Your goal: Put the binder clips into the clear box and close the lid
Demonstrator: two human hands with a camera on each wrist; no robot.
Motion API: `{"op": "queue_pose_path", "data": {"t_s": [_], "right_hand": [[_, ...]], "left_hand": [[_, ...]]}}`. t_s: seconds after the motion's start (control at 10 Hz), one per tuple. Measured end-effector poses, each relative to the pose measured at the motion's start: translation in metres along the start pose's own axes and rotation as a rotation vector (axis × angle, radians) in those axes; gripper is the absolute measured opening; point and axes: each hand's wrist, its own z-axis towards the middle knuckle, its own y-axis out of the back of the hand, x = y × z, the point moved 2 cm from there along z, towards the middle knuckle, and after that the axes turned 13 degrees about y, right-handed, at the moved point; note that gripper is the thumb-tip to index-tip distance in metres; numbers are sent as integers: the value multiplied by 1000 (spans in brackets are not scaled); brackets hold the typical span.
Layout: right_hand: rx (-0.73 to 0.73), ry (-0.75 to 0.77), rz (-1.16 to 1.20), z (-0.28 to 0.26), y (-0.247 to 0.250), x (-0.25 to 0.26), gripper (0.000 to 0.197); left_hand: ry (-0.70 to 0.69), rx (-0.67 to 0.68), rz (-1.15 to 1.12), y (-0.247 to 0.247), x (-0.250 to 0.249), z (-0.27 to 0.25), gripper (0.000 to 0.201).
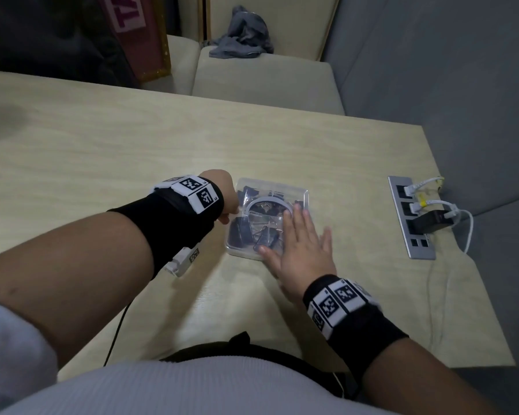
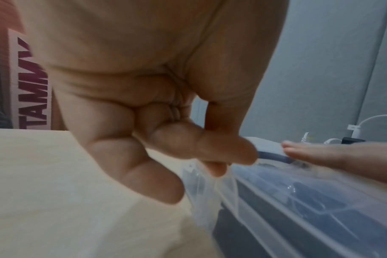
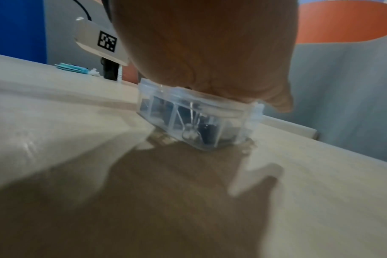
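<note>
Two hands are working at one clear box [image 1: 270, 218] on the table [image 1: 102, 151], and the clips look already stowed. Nearest, at five o'clock of the box, the right hand [image 1: 301, 251] is lying flat on the lid [image 1: 274, 194], fingers straight and slightly spread, pressing down. Under that lid the binder clips [image 1: 252, 232] are showing as dark shapes with wire loops, piled loosely inside. At nine o'clock the left hand [image 1: 226, 199] is curling at the box's edge, thumb and forefinger together on the rim by the handle [image 2: 274, 157]; whether they are truly pinching it is unclear. Judging by look, the box is being a light, thin, slippery shell that will flex and skid, so pressure belongs at the rim and corners, with one hand steadying a side wall. Farther, at three o'clock, a socket strip [image 1: 411, 217] is carrying plugged cables.
</note>
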Motion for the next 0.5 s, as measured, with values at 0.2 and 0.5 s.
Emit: {"op": "queue_pose_path", "data": {"t_s": [0.2,0.5], "right_hand": [[-54,-36,66,-22,-4,-17,91],[-112,-58,212,-49,20,-41,91]], "left_hand": [[-26,-106,112,-4,4,-9,22],[-77,-139,-50,-20,30,-12,40]]}}
